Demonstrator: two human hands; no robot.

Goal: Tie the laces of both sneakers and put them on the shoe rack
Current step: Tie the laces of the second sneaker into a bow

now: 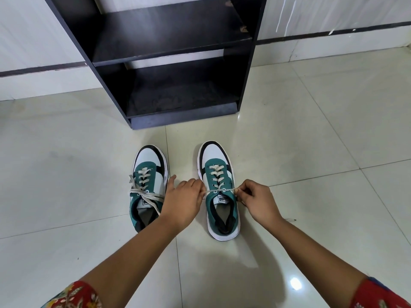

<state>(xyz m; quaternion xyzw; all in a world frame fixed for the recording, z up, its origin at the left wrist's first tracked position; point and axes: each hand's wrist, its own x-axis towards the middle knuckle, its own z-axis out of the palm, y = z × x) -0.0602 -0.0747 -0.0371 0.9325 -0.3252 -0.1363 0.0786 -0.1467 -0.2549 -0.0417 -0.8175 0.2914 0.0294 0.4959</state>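
Two green, white and black sneakers stand side by side on the floor, toes toward the rack. On the left sneaker (148, 174) the laces lie loose, draped over its sides. Across the right sneaker (219, 174) a lace (219, 190) is stretched taut above the tongue. My left hand (184, 198) pinches one end of that lace between the shoes. Just right of the shoe, my right hand (255, 200) pinches the other end. The black shoe rack (178, 47) stands beyond the shoes, with nothing on its shelves.
Glossy cream floor tiles (311, 134) surround the shoes on all sides. A white wall with a dark stripe (333, 34) runs behind the rack. Red patterned sleeves show at the bottom corners.
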